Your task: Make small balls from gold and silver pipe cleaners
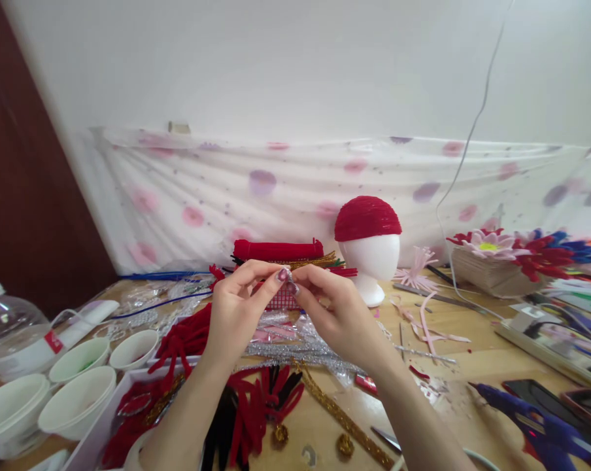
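My left hand (241,304) and my right hand (327,301) meet above the middle of the table, thumbs and forefingers pinched together. Between the fingertips is a small silver glittery piece (288,272), mostly covered, so its exact shape is unclear. Silver tinsel stems (305,353) lie on the table just below the hands. Nearer to me are red and black fuzzy stem bundles (261,412), a gold tinsel strip (344,412) and two gold balls (345,445). Behind the hands stands a red mesh basket (282,298) with bundles of coloured stems.
A white foam head (374,258) wears a red cap (368,218). To the right are a blue glue gun (525,415), a phone (545,402), a power strip (545,347) and a box of fuzzy flowers (494,265). White bowls (77,405) and a plastic bottle (14,327) stand left.
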Tool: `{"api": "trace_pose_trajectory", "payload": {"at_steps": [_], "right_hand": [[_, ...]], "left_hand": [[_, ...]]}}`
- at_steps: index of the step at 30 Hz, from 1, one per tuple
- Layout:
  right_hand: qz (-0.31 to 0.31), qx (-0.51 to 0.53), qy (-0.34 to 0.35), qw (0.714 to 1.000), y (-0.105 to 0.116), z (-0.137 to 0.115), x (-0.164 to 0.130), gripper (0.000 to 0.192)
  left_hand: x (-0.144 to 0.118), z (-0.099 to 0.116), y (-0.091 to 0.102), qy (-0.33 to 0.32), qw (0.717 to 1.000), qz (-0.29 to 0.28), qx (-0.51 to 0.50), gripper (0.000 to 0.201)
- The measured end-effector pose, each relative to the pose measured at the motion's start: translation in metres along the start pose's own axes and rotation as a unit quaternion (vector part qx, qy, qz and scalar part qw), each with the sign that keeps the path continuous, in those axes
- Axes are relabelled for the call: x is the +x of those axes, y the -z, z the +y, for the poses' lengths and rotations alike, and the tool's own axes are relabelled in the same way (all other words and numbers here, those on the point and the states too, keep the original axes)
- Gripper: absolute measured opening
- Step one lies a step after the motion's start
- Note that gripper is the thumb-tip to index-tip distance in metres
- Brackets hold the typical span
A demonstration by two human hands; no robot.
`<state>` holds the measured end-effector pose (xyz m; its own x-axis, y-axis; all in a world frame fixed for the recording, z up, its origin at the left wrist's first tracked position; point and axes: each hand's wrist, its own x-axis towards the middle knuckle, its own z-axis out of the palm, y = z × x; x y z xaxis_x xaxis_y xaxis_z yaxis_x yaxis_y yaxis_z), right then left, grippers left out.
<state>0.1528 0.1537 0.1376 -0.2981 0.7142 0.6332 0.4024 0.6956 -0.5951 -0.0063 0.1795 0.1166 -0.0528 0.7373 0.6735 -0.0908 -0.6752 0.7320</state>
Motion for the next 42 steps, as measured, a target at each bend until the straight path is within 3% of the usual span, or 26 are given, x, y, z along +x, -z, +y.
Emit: {"api": "trace_pose_trajectory", "payload": {"at_steps": [6,12,19,37,42], "right_hand": [[-0.103,0.014,-0.024,0.994,0.017,0.005,0.0,0.021],[-0.165,0.174,-0.085,0.967,0.024,0.009,0.002,0.018],[-0.184,0.314,-0.119,0.924,0.023,0.015,0.003,0.017],[-0.181,0.265,-0.137,0.937,0.02,0.019,0.005,0.019],[-0.176,0.262,-0.13,0.94,0.019,0.023,0.004,0.022]], "left_hand": [[0.007,0.017,0.017,-0.142,0.97,-0.12,0.154,0.029],[0.008,0.022,0.024,-0.129,0.962,-0.175,0.163,0.033],[0.005,0.023,0.021,-0.146,0.962,-0.171,0.153,0.031],[0.006,0.02,0.022,-0.169,0.952,-0.185,0.178,0.032],[0.003,0.013,0.015,-0.164,0.96,-0.14,0.18,0.027]]}}
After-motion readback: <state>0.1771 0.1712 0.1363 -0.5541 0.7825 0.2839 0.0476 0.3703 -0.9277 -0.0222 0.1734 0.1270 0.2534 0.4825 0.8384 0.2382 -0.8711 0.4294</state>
